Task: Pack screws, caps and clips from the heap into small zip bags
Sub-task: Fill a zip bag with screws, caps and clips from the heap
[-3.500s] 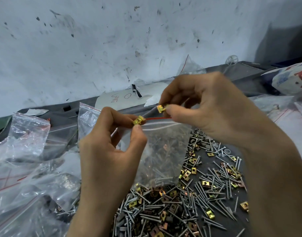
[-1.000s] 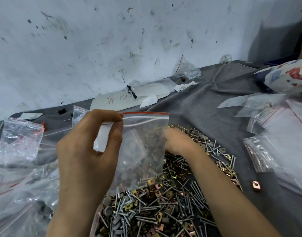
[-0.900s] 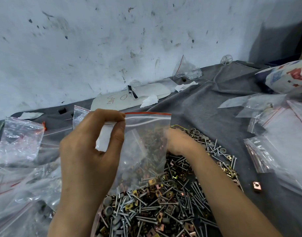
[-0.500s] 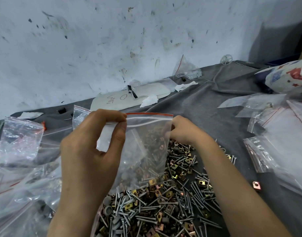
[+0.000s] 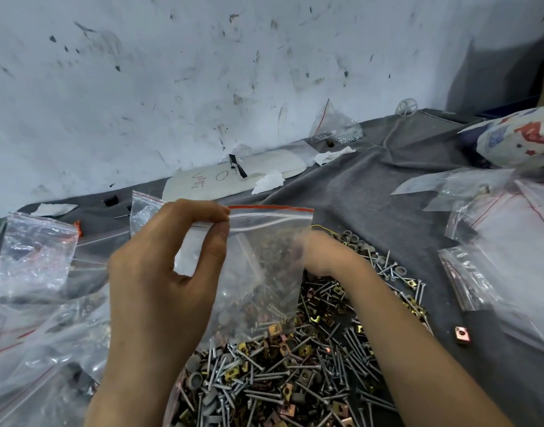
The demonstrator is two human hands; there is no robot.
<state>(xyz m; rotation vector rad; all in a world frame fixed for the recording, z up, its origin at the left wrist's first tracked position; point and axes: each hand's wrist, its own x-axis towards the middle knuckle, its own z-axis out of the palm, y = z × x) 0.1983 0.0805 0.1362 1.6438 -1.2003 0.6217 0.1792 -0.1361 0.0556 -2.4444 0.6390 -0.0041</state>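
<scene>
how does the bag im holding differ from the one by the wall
The held zip bag hangs over the heap, pinched at its top by the left hand; the wall bag sits untouched on the cloth. The wall bag holds silvery bits; the held one's contents are unclear. Both are clear, red-striped.

Left hand (image 5: 153, 288), right hand (image 5: 321, 257): bare; forearms bare.

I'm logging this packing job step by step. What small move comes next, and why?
Probably the right hand should carry what it picks from the heap up into the bag. The left hand pinches the bag's top edge above the heap; the right hand is low at the heap behind the bag, blurred, so its grip cannot be told.
</scene>
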